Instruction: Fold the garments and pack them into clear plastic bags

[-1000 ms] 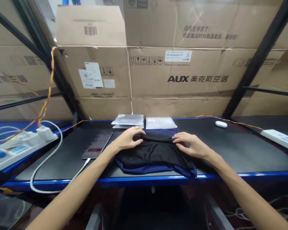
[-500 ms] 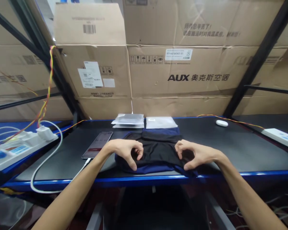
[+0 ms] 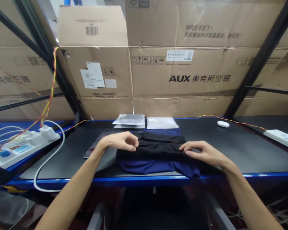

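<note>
A black cloth lies over a dark blue cloth, close to the table's front edge. My left hand pinches the black cloth near its left side, thumb against curled fingers. At its right side, my right hand grips the same cloth between thumb and fingertips. Whether the two cloths form one garment, I cannot tell. More blue fabric shows behind the black part, next to the flat translucent packets. A phone lies left of the cloth, partly hidden by my left wrist.
Another stack of translucent packets stands at the back. A white power strip with plugs and cables is at the left, a second strip at the right. A small white case rests at the back right. Cardboard walls the rear.
Both hands have moved back from the front edge, drawing the black cloth's near part with them. More blue cloth shows in front. The rounded gaps between thumbs and fingers have narrowed.
</note>
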Demonstrator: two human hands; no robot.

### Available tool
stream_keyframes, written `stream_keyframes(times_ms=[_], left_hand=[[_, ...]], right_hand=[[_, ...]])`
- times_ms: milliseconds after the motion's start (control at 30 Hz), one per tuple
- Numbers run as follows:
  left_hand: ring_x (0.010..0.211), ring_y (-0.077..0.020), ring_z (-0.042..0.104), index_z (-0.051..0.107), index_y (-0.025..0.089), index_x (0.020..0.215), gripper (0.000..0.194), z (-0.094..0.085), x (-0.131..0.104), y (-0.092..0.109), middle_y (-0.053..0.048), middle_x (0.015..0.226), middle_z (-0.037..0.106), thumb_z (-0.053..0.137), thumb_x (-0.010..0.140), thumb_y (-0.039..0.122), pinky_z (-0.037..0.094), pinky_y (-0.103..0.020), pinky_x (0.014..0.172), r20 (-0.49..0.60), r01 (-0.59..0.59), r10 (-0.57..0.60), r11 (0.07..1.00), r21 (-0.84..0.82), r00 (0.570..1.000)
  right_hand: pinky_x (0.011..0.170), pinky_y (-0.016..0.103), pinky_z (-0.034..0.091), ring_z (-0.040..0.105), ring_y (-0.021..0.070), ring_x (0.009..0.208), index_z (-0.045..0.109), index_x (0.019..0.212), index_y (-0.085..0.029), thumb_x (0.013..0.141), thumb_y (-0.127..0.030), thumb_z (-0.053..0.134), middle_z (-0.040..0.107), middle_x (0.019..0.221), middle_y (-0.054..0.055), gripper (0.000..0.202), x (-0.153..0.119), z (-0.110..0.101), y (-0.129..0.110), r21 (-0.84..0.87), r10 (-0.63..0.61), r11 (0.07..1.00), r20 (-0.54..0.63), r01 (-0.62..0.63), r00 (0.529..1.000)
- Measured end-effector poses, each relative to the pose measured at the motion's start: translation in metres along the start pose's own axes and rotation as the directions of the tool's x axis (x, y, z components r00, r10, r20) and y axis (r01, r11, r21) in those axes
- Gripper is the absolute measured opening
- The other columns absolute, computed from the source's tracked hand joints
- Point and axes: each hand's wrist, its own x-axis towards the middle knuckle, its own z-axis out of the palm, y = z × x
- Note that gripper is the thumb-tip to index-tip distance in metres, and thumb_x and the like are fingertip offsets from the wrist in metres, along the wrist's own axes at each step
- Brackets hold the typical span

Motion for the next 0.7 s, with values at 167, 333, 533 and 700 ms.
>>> stream_keyframes(times_ms=[167, 333, 533, 700], left_hand=[[0.065, -0.0132, 0.051, 0.064, 0.018, 0.091, 0.031, 0.0, 0.006, -0.006, 0.001, 0.072, 0.061, 0.055, 0.088, 0.048, 0.037, -0.023, 0.061, -0.34, 0.015, 0.017, 0.996, 0.091, 0.94], [0.066, -0.0159, 0.054, 0.068, 0.02, 0.09, 0.033, 0.009, 0.025, -0.021, -0.001, 0.072, 0.063, 0.055, 0.088, 0.05, 0.035, -0.025, 0.062, -0.551, 0.165, 0.061, 0.921, 0.352, 0.833], [0.076, -0.0202, 0.06, 0.069, 0.021, 0.092, 0.036, 0.013, 0.035, -0.032, -0.004, 0.084, 0.068, 0.059, 0.085, 0.055, 0.038, -0.027, 0.066, -0.525, 0.238, -0.002, 0.892, 0.383, 0.851], [0.073, -0.0191, 0.059, 0.068, 0.02, 0.09, 0.045, -0.005, 0.015, -0.031, -0.004, 0.082, 0.067, 0.063, 0.077, 0.063, 0.039, -0.026, 0.064, -0.578, 0.292, -0.043, 0.892, 0.345, 0.815]], right_hand=[[0.07, 0.032, 0.05, 0.063, 0.0207, 0.074, 0.07, 0.09, -0.02, 0.084, -0.059, 0.061, 0.071, 0.081, 0.003, 0.041, 0.014, 0.001, 0.007, 0.009, 0.079, 0.997, -0.262, -0.08, 0.962], [0.065, 0.033, 0.05, 0.059, 0.0188, 0.066, 0.063, 0.087, -0.022, 0.081, -0.049, 0.063, 0.069, 0.078, 0.002, 0.028, 0.025, 0.009, 0.02, -0.172, 0.014, 0.982, -0.36, -0.08, 0.933], [0.059, 0.033, 0.048, 0.053, 0.0173, 0.059, 0.059, 0.081, -0.024, 0.082, -0.048, 0.061, 0.062, 0.068, 0.0, 0.024, 0.022, 0.013, 0.025, -0.323, -0.03, 0.942, -0.351, -0.091, 0.936], [0.067, 0.037, 0.049, 0.056, 0.0208, 0.068, 0.061, 0.083, -0.023, 0.084, -0.048, 0.061, 0.062, 0.08, 0.004, 0.025, 0.022, 0.009, 0.015, -0.396, -0.136, 0.918, -0.397, -0.035, 0.908]])
